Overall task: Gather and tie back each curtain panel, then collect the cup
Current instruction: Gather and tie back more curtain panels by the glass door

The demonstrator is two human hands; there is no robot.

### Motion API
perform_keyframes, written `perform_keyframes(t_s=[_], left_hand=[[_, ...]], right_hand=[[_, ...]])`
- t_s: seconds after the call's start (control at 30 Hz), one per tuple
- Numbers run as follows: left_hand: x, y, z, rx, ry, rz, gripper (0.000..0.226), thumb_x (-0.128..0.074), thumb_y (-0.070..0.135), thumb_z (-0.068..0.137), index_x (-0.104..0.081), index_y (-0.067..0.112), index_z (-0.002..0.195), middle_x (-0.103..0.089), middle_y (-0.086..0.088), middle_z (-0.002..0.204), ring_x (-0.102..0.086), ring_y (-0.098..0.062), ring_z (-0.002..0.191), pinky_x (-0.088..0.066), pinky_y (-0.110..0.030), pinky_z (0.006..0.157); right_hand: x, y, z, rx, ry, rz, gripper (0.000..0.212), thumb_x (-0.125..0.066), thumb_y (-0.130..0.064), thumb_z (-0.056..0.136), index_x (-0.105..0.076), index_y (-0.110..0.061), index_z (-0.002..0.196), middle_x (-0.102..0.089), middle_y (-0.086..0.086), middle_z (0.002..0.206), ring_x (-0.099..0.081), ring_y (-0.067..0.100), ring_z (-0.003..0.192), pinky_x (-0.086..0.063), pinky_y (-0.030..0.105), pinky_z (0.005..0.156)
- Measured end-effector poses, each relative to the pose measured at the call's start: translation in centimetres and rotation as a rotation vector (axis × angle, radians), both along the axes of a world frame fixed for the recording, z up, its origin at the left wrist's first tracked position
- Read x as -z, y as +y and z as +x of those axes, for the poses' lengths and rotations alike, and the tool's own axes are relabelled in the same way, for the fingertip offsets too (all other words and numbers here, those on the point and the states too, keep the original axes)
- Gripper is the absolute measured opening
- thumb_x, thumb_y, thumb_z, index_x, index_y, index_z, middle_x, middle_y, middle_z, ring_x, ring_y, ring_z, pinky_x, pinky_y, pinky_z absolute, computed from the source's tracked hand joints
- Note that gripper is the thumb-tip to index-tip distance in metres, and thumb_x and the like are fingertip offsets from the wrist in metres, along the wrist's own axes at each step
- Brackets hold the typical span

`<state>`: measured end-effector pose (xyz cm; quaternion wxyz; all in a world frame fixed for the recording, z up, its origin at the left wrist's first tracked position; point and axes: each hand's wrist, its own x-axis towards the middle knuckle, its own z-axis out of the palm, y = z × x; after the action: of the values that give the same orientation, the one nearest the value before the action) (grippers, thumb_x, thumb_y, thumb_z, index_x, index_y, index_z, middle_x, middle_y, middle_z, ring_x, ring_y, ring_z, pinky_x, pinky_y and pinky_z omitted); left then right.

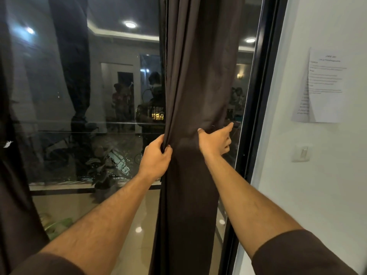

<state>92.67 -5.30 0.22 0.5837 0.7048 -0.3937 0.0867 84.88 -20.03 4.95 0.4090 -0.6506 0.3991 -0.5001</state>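
The curtain panel [194, 96] hangs bunched before the glass door [89, 96], with another dark panel [12, 155] at far left. The left hand [156, 157] clenches its left edge; the right hand [215, 140] presses the right side, thumb on cloth, fingers reaching behind. Beyond the black frame [256, 116], a paper notice [323, 86] and switch [301, 153] sit on the white wall [317, 195].
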Motion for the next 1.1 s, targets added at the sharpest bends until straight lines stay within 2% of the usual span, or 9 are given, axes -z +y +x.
perform_keyframes(t_s=[0.17, 0.23, 0.33, 0.43, 0.53, 0.63, 0.83, 0.97, 1.1], left_hand=[[0.0, -0.5, -0.6, 0.012, 0.013, -0.005, 0.035, -0.052, 0.018, 0.103, -0.062, 0.034, 0.132, -0.067, 0.027, 0.099, -0.060, 0.022, 0.087, -0.047, -0.004, 0.067], [0.0, -1.1, -0.8, 0.026, 0.013, -0.015, 0.035, -0.052, 0.017, 0.103, -0.062, 0.033, 0.133, -0.069, 0.019, 0.102, -0.065, 0.010, 0.087, -0.049, -0.006, 0.068], [0.1, -2.2, -1.4, 0.019, -0.038, 0.039, 0.041, -0.058, 0.018, 0.100, -0.058, 0.027, 0.140, -0.054, 0.007, 0.113, -0.062, -0.005, 0.097, -0.051, -0.016, 0.080], [0.4, -2.6, -2.2, 0.197, 0.014, 0.057, 0.058, -0.071, 0.026, 0.087, -0.054, 0.023, 0.142, -0.055, 0.006, 0.125, -0.064, -0.011, 0.112, -0.054, -0.022, 0.092], [0.5, -1.6, -2.0, 0.321, 0.316, -0.079, 0.063, -0.062, 0.023, 0.078, -0.059, 0.027, 0.141, -0.073, -0.006, 0.106, -0.071, -0.017, 0.096, -0.056, -0.034, 0.085], [0.6, -0.7, -1.5, 0.328, 0.489, -0.169, 0.034, -0.057, 0.020, 0.084, -0.082, 0.030, 0.105, -0.079, -0.003, 0.091, -0.075, -0.019, 0.083, -0.056, -0.032, 0.073], [1.5, -0.2, -1.0, 0.260, 0.412, -0.104, 0.013, -0.075, 0.005, 0.090, -0.081, 0.016, 0.089, -0.077, -0.003, 0.076, -0.069, -0.012, 0.063, -0.054, -0.020, 0.055], [1.0, -0.3, -1.2, 0.141, 0.308, -0.018, 0.007, -0.073, 0.005, 0.092, -0.078, 0.008, 0.092, -0.079, -0.009, 0.083, -0.076, -0.019, 0.076, -0.062, -0.027, 0.069], [0.3, 0.0, -1.5, 0.093, 0.189, 0.055, 0.005, -0.072, 0.005, 0.090, -0.076, 0.007, 0.088, -0.071, -0.006, 0.073, -0.064, -0.015, 0.064, -0.053, -0.028, 0.066]], right_hand=[[0.8, 1.0, -0.4, -0.329, -0.149, -0.054, 0.042, -0.057, -0.029, 0.105, -0.055, -0.010, 0.142, -0.064, 0.008, 0.136, -0.059, 0.024, 0.128, -0.046, 0.042, 0.112], [1.3, 2.3, -0.8, -0.458, -0.158, -0.114, 0.046, -0.047, -0.041, 0.108, -0.057, -0.011, 0.141, -0.066, 0.003, 0.131, -0.062, 0.010, 0.121, -0.050, 0.031, 0.106], [1.5, 4.4, -1.4, -0.699, -0.161, -0.078, 0.066, -0.040, -0.071, 0.097, -0.058, -0.022, 0.139, -0.067, -0.013, 0.116, -0.063, -0.014, 0.099, -0.047, 0.004, 0.079], [1.2, 4.8, -1.3, -0.659, -0.088, -0.193, 0.051, -0.062, -0.058, 0.095, -0.061, -0.020, 0.130, -0.070, -0.008, 0.112, -0.068, 0.002, 0.101, -0.053, 0.018, 0.085], [0.3, 4.0, -1.6, -0.591, -0.070, -0.173, 0.026, -0.051, -0.031, 0.107, -0.065, -0.017, 0.124, -0.071, 0.001, 0.112, -0.067, 0.017, 0.108, -0.053, 0.034, 0.097], [0.6, 3.2, -2.2, -0.626, -0.014, -0.172, 0.026, -0.045, -0.030, 0.110, -0.067, -0.019, 0.119, -0.072, 0.000, 0.109, -0.068, 0.014, 0.104, -0.052, 0.032, 0.093], [2.6, 2.4, -2.6, -0.666, 0.035, -0.224, 0.026, -0.051, -0.026, 0.108, -0.070, -0.013, 0.121, -0.075, 0.000, 0.108, -0.071, 0.014, 0.103, -0.055, 0.033, 0.092], [3.3, 2.8, -2.9, -0.719, 0.029, -0.247, 0.032, -0.066, -0.049, 0.097, -0.073, -0.023, 0.114, -0.077, -0.010, 0.102, -0.072, 0.003, 0.099, -0.059, 0.027, 0.089], [3.0, 2.7, -2.5, -0.628, 0.071, -0.304, 0.031, -0.071, -0.025, 0.096, -0.070, -0.012, 0.124, -0.075, 0.002, 0.115, -0.070, 0.018, 0.110, -0.058, 0.036, 0.095]])
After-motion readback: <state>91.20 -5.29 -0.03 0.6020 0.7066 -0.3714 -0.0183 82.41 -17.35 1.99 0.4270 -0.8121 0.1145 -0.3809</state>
